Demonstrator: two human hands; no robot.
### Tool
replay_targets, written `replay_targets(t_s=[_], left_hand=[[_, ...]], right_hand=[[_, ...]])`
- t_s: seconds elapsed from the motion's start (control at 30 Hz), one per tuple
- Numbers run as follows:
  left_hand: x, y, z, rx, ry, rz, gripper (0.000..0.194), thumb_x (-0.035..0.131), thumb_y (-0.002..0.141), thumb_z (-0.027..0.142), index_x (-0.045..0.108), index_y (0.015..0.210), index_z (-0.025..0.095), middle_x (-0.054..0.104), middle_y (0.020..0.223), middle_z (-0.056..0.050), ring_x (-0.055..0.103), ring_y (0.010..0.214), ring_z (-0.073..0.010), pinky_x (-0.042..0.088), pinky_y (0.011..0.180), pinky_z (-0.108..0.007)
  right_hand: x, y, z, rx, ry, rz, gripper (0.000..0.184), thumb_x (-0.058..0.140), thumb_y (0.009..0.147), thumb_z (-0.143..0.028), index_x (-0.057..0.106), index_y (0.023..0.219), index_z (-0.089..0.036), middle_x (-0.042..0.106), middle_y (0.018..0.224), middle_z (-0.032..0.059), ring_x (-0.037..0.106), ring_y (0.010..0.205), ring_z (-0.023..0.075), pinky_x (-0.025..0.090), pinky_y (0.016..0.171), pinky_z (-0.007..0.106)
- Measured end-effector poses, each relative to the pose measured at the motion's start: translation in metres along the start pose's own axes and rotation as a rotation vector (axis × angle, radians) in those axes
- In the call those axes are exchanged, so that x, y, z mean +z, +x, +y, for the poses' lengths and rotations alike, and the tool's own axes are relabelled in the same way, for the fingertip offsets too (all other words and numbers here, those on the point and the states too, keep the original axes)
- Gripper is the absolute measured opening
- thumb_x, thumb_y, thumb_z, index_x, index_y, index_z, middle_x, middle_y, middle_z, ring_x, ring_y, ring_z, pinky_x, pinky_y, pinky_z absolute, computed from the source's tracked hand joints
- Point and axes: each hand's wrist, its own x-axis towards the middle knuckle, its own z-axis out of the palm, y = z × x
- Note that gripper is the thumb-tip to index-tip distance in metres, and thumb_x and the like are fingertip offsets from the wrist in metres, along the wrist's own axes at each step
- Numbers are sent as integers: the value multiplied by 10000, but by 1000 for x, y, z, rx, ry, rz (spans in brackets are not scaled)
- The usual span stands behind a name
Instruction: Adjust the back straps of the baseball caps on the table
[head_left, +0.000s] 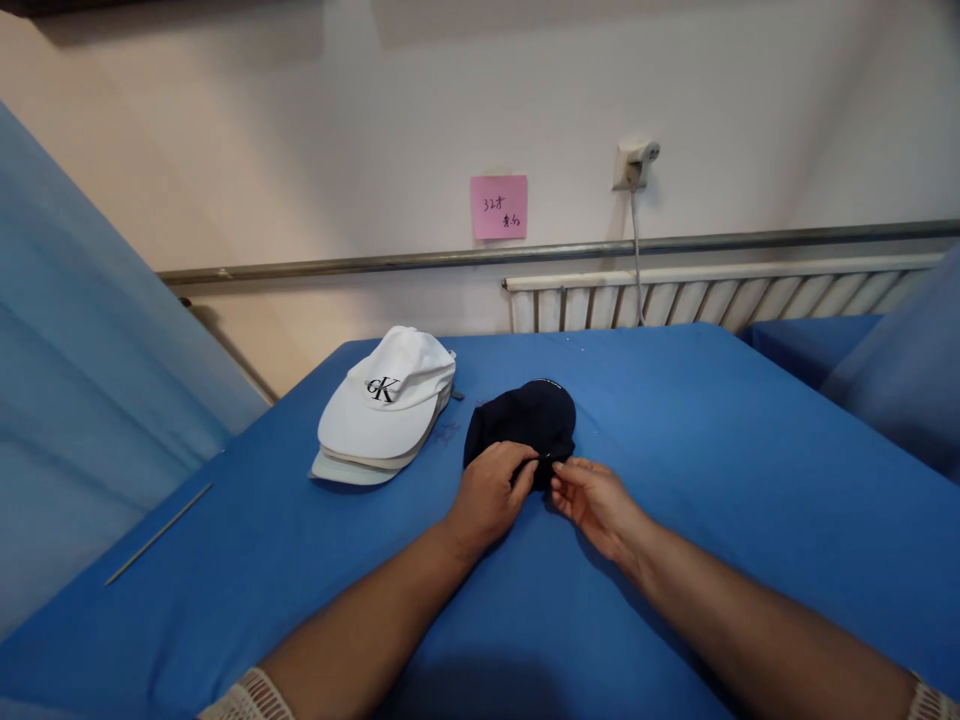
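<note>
A dark navy cap [525, 420] lies on the blue-covered table [675, 480], just past my hands. My left hand [491, 495] curls its fingers round the cap's near edge. My right hand [592, 497] pinches the same edge from the right, thumb and fingers pressed together on the fabric. To the left, a stack of white caps [386, 410] rests on the table, the top one bearing a black logo.
A thin grey rod [159, 533] lies near the table's left edge. Blue fabric [82, 400] hangs at the left. Behind the table are a white radiator [712, 300], a metal rail, a pink note [499, 207] and a wall socket with cable [634, 165].
</note>
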Motion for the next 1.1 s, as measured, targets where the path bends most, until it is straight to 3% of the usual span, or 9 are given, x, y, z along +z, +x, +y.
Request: replay_targets(t_s=[0.13, 0.27, 0.4, 0.5, 0.6, 0.7, 0.8, 0.97, 1.1], left_hand=[[0, -1, 0, 25, 14, 18, 165, 500, 920, 239, 637, 1002, 199, 683, 961, -70, 611, 918, -201, 465, 851, -348], [-2, -1, 1, 58, 50, -3, 142, 526, 914, 265, 620, 995, 198, 670, 948, -70, 602, 900, -203, 468, 821, -342], [-3, -1, 2, 96, 105, -32, 105, 526, 912, 259, 597, 957, 196, 655, 923, -64, 585, 869, -200, 463, 788, -332], [-4, -2, 3, 107, 135, -23, 79, 517, 904, 218, 582, 942, 195, 641, 891, -59, 571, 835, -198, 459, 760, -327], [-5, -1, 4, 134, 115, 1, 89, 511, 891, 169, 580, 939, 197, 639, 904, -60, 570, 844, -195, 463, 774, -327], [-8, -1, 5, 193, 83, 36, 128, 491, 889, 126, 591, 929, 196, 645, 968, -69, 574, 907, -193, 465, 836, -337], [-11, -2, 5, 236, 88, 62, 147, 492, 897, 128, 613, 946, 196, 644, 1022, -77, 573, 946, -190, 473, 863, -338], [-10, -2, 4, 292, 102, 80, 147, 517, 891, 120, 616, 971, 193, 652, 1024, -78, 586, 944, -182, 491, 861, -329], [-8, -1, 2, 322, 91, 154, 136, 527, 874, 92, 591, 957, 179, 655, 1005, -84, 596, 939, -188, 503, 849, -352]], right_hand=[[-6, 8, 9, -13, -110, 52, 259, 762, 666, -281, 573, 816, -186, 593, 682, 22, 591, 599, 154, 494, 519, 276], [-8, 14, 8, -434, -507, 220, 454, 727, 660, -276, 528, 1064, -222, 590, 912, 26, 573, 612, 127, 495, 537, 276], [-11, 12, -11, -771, -1042, 27, 323, 634, 733, -175, 594, 1044, -247, 509, 1176, 74, 592, 804, 155, 501, 715, 331], [-13, 10, -23, -845, -1317, -97, 168, 566, 770, -128, 588, 901, -231, 558, 1008, 40, 572, 783, 162, 453, 681, 309], [-12, 9, -28, -880, -1491, -68, 105, 531, 778, -123, 549, 827, -214, 547, 840, 19, 525, 680, 158, 393, 611, 297], [-8, 5, -28, -957, -1583, -26, 144, 514, 784, -118, 558, 893, -202, 558, 854, 45, 527, 726, 188, 385, 636, 313], [-4, 1, -29, -1047, -1638, -100, 201, 512, 831, -144, 581, 1007, -213, 576, 915, 64, 529, 760, 195, 385, 674, 322], [-4, -1, -27, -1097, -1705, -123, 149, 460, 869, -130, 586, 839, -204, 561, 839, 55, 503, 678, 170, 359, 619, 302], [-7, 3, -23, -1125, -1578, -76, 120, 452, 846, -110, 530, 818, -198, 541, 822, 42, 510, 675, 159, 359, 589, 282]])
